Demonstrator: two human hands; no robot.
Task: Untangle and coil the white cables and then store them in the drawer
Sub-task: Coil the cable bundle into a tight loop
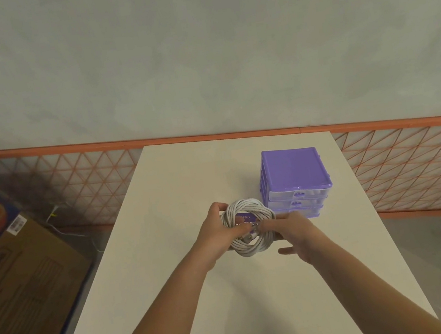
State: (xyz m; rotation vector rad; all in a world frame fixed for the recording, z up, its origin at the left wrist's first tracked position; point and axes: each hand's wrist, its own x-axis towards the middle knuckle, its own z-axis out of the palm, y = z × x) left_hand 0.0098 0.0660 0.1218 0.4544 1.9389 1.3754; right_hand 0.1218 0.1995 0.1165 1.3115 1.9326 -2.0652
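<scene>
We held the coiled white cables (249, 227) — light, springy, likely to unwind — with left hand (216, 229) and right hand (293, 231) fingers clamped across the loops.

Soft, even, fairly bright light fills the room, with no glare on the pale table (236, 308) and only faint shadows beneath the forearms. The wide-angle lens bends the orange wall rail (66, 147) and stretches the edges, and detail is slightly soft throughout.
</scene>
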